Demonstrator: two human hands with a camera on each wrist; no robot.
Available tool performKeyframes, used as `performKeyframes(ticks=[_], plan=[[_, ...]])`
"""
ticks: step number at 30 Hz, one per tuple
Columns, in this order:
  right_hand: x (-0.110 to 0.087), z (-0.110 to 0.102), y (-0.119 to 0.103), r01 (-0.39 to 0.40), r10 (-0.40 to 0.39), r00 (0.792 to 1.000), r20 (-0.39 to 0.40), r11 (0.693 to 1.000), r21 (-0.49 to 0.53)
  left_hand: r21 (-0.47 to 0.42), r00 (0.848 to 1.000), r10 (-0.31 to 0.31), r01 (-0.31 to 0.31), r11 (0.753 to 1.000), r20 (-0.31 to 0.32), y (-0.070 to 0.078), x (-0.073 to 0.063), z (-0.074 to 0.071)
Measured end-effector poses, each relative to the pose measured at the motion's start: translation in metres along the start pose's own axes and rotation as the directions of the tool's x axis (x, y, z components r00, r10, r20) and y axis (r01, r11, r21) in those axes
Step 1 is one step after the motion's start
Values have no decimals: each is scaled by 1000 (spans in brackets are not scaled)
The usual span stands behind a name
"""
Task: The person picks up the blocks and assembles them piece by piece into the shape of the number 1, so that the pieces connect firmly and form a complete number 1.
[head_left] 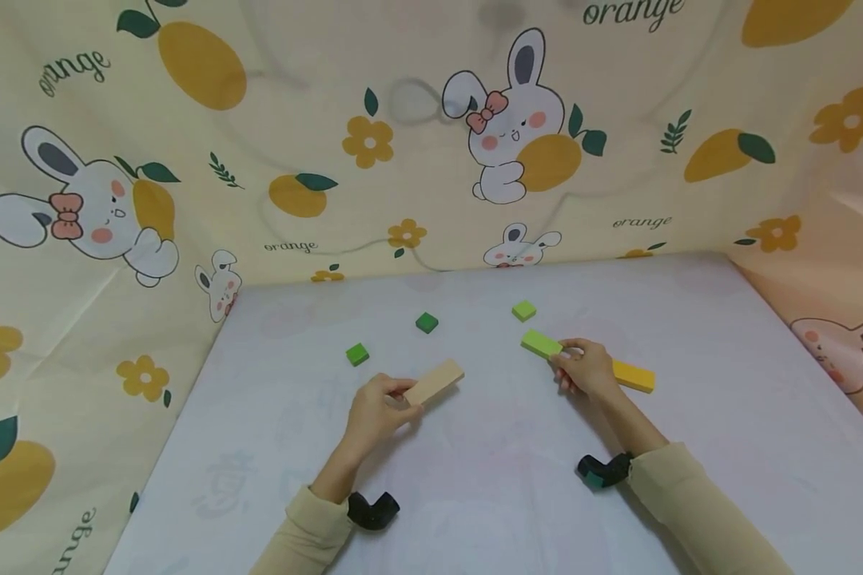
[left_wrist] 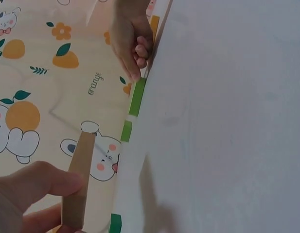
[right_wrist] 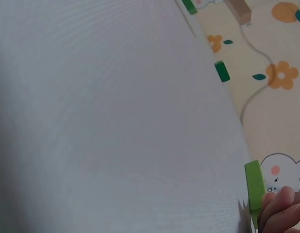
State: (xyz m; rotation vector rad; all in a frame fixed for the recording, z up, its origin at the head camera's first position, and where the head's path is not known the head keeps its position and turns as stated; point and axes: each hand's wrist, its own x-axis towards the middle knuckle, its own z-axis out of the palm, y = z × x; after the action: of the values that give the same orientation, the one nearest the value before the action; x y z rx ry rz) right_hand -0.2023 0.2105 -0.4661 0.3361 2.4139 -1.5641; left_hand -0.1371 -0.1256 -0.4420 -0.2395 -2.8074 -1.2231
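Observation:
My left hand [head_left: 375,409] pinches a plain wooden block [head_left: 435,383] near one end between thumb and fingers. In the left wrist view that wooden block [left_wrist: 79,182] is raised, its shadow falling on the table. My right hand [head_left: 585,367] pinches the near end of a long light green block [head_left: 542,343]; its fingers [right_wrist: 283,208] show beside the block in the right wrist view. Behind the right wrist a long yellow-orange block [head_left: 634,376] lies partly hidden. A small lime square block [head_left: 523,311] sits just beyond the light green one.
A small dark green block [head_left: 427,323] lies at the middle back, and a bright green one [head_left: 357,354] left of it. The white table [head_left: 489,495] meets a printed cloth wall [head_left: 403,184] at the back and sides. Each wrist wears a black camera mount [head_left: 374,511].

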Motion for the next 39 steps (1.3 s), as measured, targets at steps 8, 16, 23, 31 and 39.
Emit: performKeyframes(ticks=[8, 16, 23, 31, 39], plan=[[-1, 0, 0, 22, -22, 1000, 9, 1000, -13, -6, 999, 42, -42, 999, 17, 5, -5, 4], [0, 2, 2, 16, -16, 1000, 10, 1000, -4, -39, 997, 62, -60, 997, 56, 11, -11, 8], [1, 0, 5, 48, -47, 999, 10, 998, -30, -85, 991, 71, -61, 994, 110, 16, -14, 14], [1, -3, 4, 71, -71, 997, 7, 996, -58, -90, 983, 94, -81, 993, 155, 19, -16, 21], [1, -3, 5, 86, -86, 996, 4, 993, -79, -92, 970, 105, -87, 992, 217, 22, -22, 26]])
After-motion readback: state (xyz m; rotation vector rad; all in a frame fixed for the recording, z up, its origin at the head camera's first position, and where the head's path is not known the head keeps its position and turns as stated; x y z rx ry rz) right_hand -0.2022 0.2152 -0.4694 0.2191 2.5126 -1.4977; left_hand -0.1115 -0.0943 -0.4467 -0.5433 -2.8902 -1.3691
